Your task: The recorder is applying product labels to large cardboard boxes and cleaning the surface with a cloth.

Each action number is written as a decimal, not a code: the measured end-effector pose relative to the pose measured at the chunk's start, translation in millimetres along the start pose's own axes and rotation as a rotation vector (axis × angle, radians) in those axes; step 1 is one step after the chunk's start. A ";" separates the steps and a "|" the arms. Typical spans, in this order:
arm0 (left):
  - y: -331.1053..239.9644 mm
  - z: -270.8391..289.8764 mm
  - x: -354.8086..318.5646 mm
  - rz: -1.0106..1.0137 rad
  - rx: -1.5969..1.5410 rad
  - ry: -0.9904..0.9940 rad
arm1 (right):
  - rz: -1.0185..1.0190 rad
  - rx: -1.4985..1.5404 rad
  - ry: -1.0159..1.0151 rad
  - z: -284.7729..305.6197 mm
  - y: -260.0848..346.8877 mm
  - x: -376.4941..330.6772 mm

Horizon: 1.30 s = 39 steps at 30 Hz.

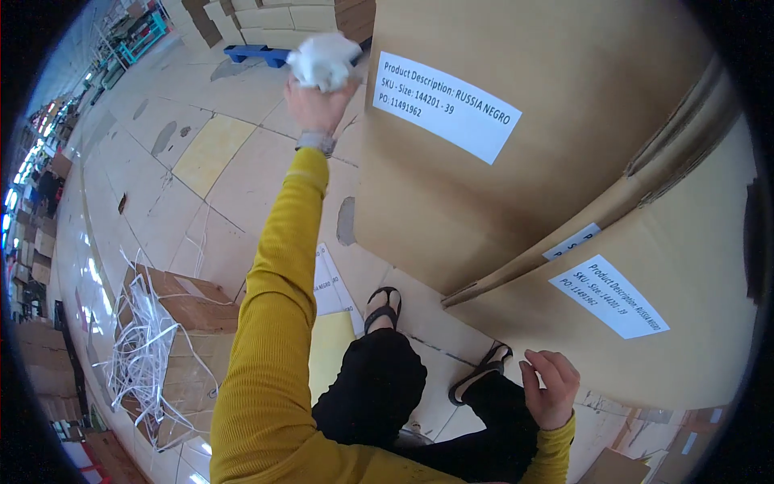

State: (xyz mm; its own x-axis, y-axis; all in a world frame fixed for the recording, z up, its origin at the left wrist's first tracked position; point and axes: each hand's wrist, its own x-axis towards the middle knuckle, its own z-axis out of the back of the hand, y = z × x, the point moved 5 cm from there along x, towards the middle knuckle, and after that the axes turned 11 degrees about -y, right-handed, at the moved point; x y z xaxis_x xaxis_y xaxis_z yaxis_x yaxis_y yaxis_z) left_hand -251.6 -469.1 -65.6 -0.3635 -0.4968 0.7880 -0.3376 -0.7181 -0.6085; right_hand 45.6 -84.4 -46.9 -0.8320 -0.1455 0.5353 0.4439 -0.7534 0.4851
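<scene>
Many white strips (141,367) hang over a brown box (218,339) on the floor (266,173) at the near left. Next to the right, the left hand (316,106) reaches far out, its fingers closed round a white bundle (324,60). The bundle sits at the far end of that hand, past the knuckles. It is blurred and looks roundish, so I cannot tell which way is its long way. Nearer, white sheets (329,294) and a yellow sheet (330,339) lie by the left foot (382,302). Just right of the left hand and the bundle stands a big brown carton (500,202). The right hand (552,387) is at the near right, well apart from the bundle. Its fingers are loose and a bit bent, with nothing seen in them. A second carton (685,282) is close to them; I cannot tell if they touch it.
</scene>
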 end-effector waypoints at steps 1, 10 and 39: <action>-5.9 3.9 -3.3 -0.229 0.234 -0.058 | 0.018 -0.054 0.020 2.5 -2.4 0.0; 38.2 22.3 -157.6 1.063 -0.779 0.578 | -0.107 -0.089 0.048 17.4 -13.3 -11.9; 70.0 91.7 -473.5 1.137 -0.297 0.946 | -0.160 -0.114 0.494 -80.0 -27.5 -27.1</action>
State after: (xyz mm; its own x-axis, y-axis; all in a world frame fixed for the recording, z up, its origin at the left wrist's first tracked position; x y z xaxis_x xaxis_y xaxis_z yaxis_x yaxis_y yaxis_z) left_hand -23.5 -328.9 -472.8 -0.9147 -0.1332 -0.3815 0.3847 0.0014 -0.9230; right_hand 29.3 -111.0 -130.0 -0.9562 -0.2869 0.0584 0.2825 -0.8517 0.4413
